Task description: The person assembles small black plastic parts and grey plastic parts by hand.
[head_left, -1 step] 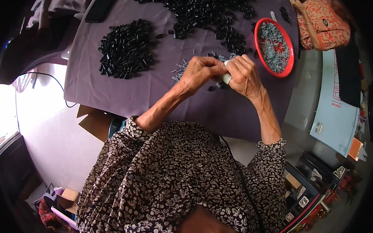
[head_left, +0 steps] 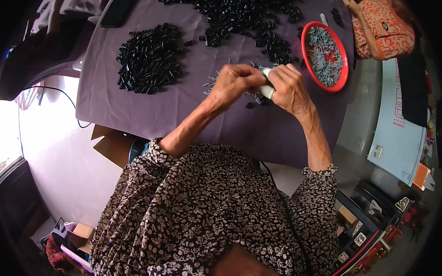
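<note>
My left hand [head_left: 234, 84] and my right hand [head_left: 288, 88] meet fingertip to fingertip above the table, both closed in a pinch. White wrapping covers the thumb and a finger of the right hand. What lies between the fingertips is too small and too hidden to name. Beneath the hands are scattered thin grey metal pins [head_left: 210, 84] and a few loose black plastic pieces [head_left: 259, 101]. A heap of small black block-like pieces [head_left: 150, 57] lies to the left. Beyond the hands spreads a larger pile of similar black pieces [head_left: 241, 13].
Right of my hands, a red oval tray [head_left: 345, 68] holds many grey pins. A purple cloth [head_left: 132, 112] covers the table. A dark phone-like slab [head_left: 117, 11] lies at the far left. Past the right edge, another person's arm [head_left: 368, 35] rests by an orange patterned bag [head_left: 390, 30].
My left hand has shifted slightly left and its wrist has turned a little. More of the white wrapping on my right thumb shows. The piles and tray look unchanged.
</note>
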A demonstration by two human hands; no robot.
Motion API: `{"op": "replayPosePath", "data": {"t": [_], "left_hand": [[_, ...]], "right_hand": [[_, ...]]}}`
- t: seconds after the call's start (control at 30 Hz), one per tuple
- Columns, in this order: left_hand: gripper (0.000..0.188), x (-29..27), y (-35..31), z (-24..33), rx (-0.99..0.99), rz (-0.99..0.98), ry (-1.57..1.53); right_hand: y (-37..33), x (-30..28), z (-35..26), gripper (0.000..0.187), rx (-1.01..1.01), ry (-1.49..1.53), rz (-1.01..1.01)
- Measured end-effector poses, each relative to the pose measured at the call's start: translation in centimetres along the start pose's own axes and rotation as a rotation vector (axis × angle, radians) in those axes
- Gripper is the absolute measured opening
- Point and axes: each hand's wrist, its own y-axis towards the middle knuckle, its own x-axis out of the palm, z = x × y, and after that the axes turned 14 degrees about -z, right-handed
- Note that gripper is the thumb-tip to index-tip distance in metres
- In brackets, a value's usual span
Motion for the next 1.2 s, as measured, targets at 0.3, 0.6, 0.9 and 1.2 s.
{"op": "replayPosePath", "data": {"t": [0.3, 0.6, 0.9, 1.2], "left_hand": [[0.015, -9.9, -3.9, 2.7, 0.278, 0.672, 0.94], [0.017, -12.8, -6.9, 2.6, 0.25, 0.905, 1.273], [0.023, -3.8, -3.5, 1.8, -0.025, 0.022, -0.084], [0.015, -3.8, -3.7, -1.9, -0.126, -0.069, -0.269]], "right_hand": [[2.3, 5.1, 5.2, 0.012, 0.317, 0.098, 0.033], [3.3, 4.1, 3.8, 0.009, 0.29, 0.183, 0.029], [4.7, 0.0, -4.0, 0.016, -0.039, 0.249, 0.153], [-0.6, 1.8, -3.6, 0.017, 0.482, 0.804, 0.109]]}}
